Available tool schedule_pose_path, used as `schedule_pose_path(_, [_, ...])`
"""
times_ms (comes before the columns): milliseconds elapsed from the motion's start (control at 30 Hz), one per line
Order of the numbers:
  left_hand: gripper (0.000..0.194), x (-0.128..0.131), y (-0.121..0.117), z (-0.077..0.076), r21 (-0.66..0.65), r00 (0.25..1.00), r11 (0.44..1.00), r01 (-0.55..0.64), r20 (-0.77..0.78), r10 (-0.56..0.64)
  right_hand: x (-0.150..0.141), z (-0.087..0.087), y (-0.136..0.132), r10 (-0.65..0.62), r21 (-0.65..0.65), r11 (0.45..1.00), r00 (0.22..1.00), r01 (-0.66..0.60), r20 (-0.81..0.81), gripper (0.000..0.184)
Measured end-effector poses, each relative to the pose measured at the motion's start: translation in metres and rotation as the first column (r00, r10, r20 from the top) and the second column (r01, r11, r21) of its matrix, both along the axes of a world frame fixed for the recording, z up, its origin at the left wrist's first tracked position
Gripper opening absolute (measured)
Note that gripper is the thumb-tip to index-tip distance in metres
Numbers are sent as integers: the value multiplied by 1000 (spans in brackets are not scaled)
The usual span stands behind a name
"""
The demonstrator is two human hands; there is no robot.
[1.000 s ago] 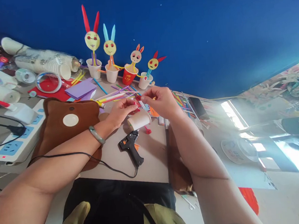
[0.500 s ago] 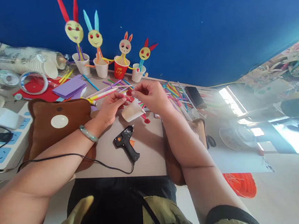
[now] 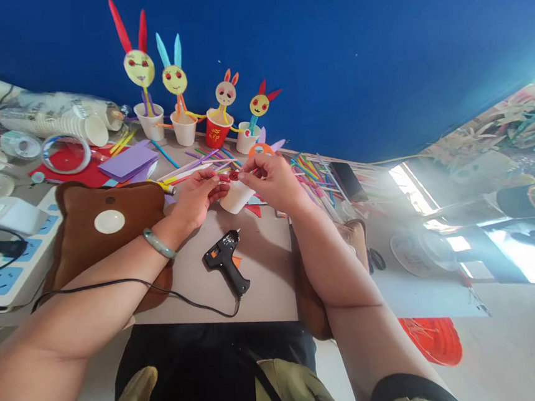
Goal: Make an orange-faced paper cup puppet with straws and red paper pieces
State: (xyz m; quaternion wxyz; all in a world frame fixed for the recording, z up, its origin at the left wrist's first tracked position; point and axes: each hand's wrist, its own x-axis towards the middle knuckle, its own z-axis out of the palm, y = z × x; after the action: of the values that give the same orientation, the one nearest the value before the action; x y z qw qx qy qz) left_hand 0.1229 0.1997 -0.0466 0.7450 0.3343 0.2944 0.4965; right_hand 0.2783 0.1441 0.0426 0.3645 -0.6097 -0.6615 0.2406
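My left hand (image 3: 199, 197) and my right hand (image 3: 272, 178) meet above the table, thumbs and fingertips pinched close together. A small dark red piece (image 3: 233, 175) sits between the fingertips of both hands; its exact shape is too small to tell. Just below it, a white paper cup (image 3: 235, 198) leans slightly, partly covered by my fingers. Behind my right hand shows an orange round cutout (image 3: 261, 148) with pale lilac ears (image 3: 276, 144); whether it joins the cup is hidden. Nearer to me lies a black hot glue gun (image 3: 227, 263), its nozzle pointing away.
Several cups with rabbit faces, including a red cup (image 3: 218, 132), line the blue wall. Coloured sticks (image 3: 312, 170) lie scattered behind my hands. A brown cushion (image 3: 111, 239) and a power strip (image 3: 17, 263) are at left. The glue gun's cord (image 3: 153, 285) crosses my left forearm.
The cup has tipped more upright, and the orange cutout with lilac ears has come into view behind my right hand. My fingertips have moved closer together around the red piece.
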Motion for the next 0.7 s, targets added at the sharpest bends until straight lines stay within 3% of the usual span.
schedule_pose_path(300, [27, 0, -1, 2, -21, 1000, 1000, 13, -20, -13, 1, -3, 0, -5, -173, 985, 996, -11, -88, 7])
schedule_pose_path(567, [28, -1, 1, 5, -86, 1000, 996, 12, -17, -13, 3, -9, 1, 86, -168, 979, 985, -112, -151, 8])
schedule_pose_path(700, [20, -2, 2, 3, -95, 1000, 995, 27, 5, -26, 1, -9, -3, 112, -147, 981, 990, -124, -89, 10])
